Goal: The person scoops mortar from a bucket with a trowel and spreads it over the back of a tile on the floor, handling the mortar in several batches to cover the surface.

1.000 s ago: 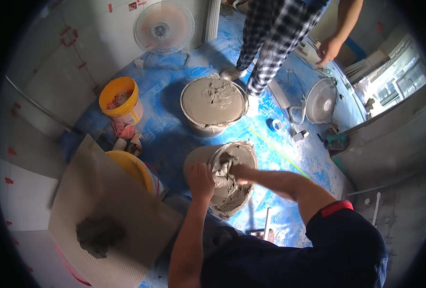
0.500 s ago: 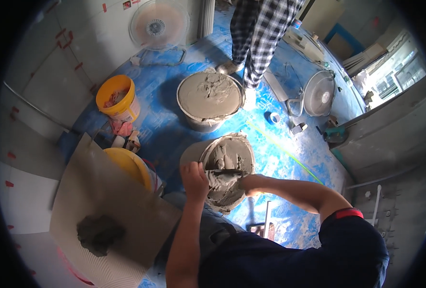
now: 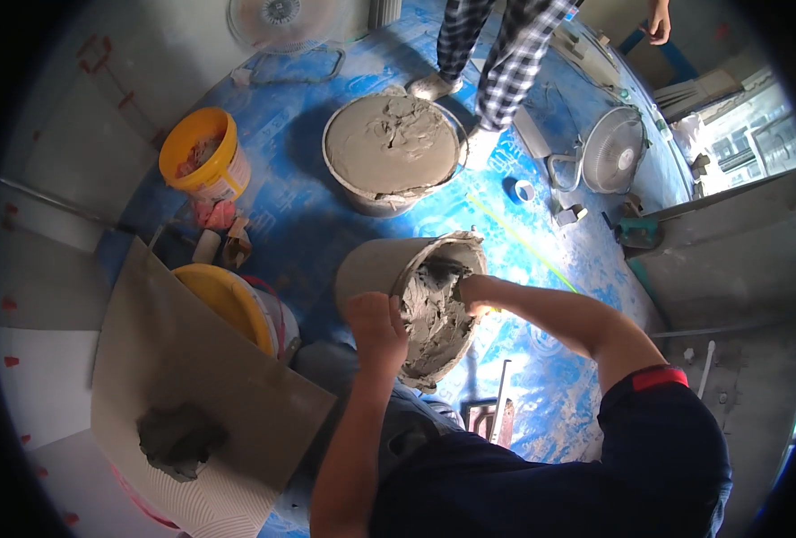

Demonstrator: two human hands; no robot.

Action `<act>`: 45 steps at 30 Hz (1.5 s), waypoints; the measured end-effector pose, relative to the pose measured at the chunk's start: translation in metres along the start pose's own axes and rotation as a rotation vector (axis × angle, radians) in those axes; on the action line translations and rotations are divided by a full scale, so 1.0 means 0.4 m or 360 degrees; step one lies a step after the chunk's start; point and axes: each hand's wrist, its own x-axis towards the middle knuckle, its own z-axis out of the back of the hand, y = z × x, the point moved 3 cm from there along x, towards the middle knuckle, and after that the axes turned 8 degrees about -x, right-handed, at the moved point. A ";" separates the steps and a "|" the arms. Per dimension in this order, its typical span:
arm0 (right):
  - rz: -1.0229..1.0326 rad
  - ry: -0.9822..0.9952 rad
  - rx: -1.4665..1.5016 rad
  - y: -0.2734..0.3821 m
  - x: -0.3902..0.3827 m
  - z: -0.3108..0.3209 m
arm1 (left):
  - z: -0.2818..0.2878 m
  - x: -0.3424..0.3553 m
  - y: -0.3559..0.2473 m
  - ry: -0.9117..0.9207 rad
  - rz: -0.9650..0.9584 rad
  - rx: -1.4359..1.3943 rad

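A grey bucket (image 3: pixel 362 264) of wet mortar (image 3: pixel 434 327) leans over in front of me, its mouth facing right. My left hand (image 3: pixel 376 330) is closed on the near left part of its rim. Inside the mouth, my right hand (image 3: pixel 480 294) is closed round what looks like a trowel (image 3: pixel 445 269); its dark, mortar-smeared blade is pushed into the mortar, and the handle is hidden. To my left slants a large beige-grey tile (image 3: pixel 192 332) carrying a dark lump of mortar (image 3: pixel 181 439), with combed ridges along its lower edge.
A second bucket (image 3: pixel 389 204), full of mortar, stands ahead beside a person in checked trousers (image 3: pixel 523 63). Yellow buckets (image 3: pixel 201 184) stand left. Two fans, a tape roll (image 3: pixel 523 190) and a yellow-green line (image 3: pixel 532 249) lie farther off on the blue floor covering (image 3: pixel 299 215).
The bucket has tipped further over. The trowel blade moved from across the bucket's mouth, near my left hand, to the far part inside. The other person's hand has come into view at the top right.
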 end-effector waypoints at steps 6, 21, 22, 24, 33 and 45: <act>0.0280 0.0258 0.1342 -0.049 0.104 -0.129 | -0.022 0.001 -0.031 0.0091 -0.0101 -0.0095; 0.0232 -0.0018 0.0048 0.025 0.044 -0.139 | -0.070 0.044 -0.070 0.0269 -0.0234 -0.0059; 0.0219 -0.0033 0.0037 0.008 0.056 -0.153 | -0.074 0.046 -0.075 0.0252 -0.0249 -0.0059; -0.0051 -0.0225 0.0069 -0.003 0.062 -0.172 | -0.081 0.044 -0.082 0.0267 -0.0314 -0.0037; 0.0156 -0.1064 0.0268 0.014 -0.071 -0.056 | -0.069 0.014 -0.048 0.0144 -0.0193 -0.0154; 0.0315 -0.0439 0.0260 0.011 0.128 -0.222 | -0.002 0.034 -0.028 -0.0005 -0.0062 -0.0201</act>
